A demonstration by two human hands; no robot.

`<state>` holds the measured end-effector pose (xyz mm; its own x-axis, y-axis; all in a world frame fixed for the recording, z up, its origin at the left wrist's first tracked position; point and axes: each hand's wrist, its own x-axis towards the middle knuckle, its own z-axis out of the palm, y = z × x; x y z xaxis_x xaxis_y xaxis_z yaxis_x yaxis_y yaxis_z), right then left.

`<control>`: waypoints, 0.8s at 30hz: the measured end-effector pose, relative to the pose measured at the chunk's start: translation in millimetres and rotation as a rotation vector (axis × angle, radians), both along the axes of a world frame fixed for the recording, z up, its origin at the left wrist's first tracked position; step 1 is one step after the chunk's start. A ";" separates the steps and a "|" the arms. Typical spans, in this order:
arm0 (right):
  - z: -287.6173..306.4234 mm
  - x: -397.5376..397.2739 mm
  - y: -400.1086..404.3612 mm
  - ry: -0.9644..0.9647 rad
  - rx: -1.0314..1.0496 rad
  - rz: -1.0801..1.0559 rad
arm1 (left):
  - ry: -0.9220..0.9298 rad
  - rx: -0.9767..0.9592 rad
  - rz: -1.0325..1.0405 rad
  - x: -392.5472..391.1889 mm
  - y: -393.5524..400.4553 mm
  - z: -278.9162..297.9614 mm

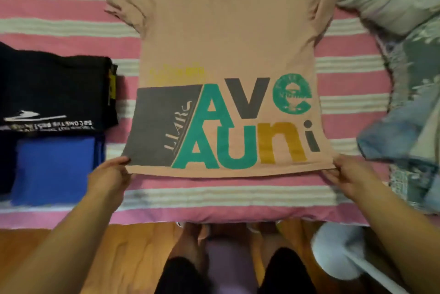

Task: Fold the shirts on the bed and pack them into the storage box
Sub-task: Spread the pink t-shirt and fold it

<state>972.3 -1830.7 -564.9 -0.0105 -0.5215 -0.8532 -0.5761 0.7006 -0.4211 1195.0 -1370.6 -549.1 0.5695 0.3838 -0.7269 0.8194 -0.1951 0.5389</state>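
Shirt: a peach T-shirt (221,39) with big teal, grey and mustard letters lies spread flat on the striped bed cover (59,15), collar away from the hands, hem nearest them.
Left hand: the left hand (108,174) pinches the hem's left corner.
Right hand: the right hand (348,174) pinches the hem's right corner.
Beyond the left hand: a folded black shirt (54,89), and nearer, a folded blue shirt (54,170).
Beyond the right hand: a heap of clothes (404,127).
Below the right arm: a white fan (338,251) on the wooden floor (119,258).
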 end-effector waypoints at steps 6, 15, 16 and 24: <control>-26.4 -16.2 23.9 0.160 -0.323 0.196 | -0.145 0.180 -0.283 -15.3 16.4 -26.3; 46.9 -33.4 24.0 0.377 -0.554 0.709 | -0.194 0.522 -0.691 -39.4 14.5 44.5; 45.3 -40.3 26.0 0.409 -0.535 0.727 | -0.181 0.526 -0.720 -46.6 17.3 42.3; 1.5 -74.6 38.4 0.547 -0.380 1.016 | 0.065 0.568 -1.048 -84.2 46.1 -21.5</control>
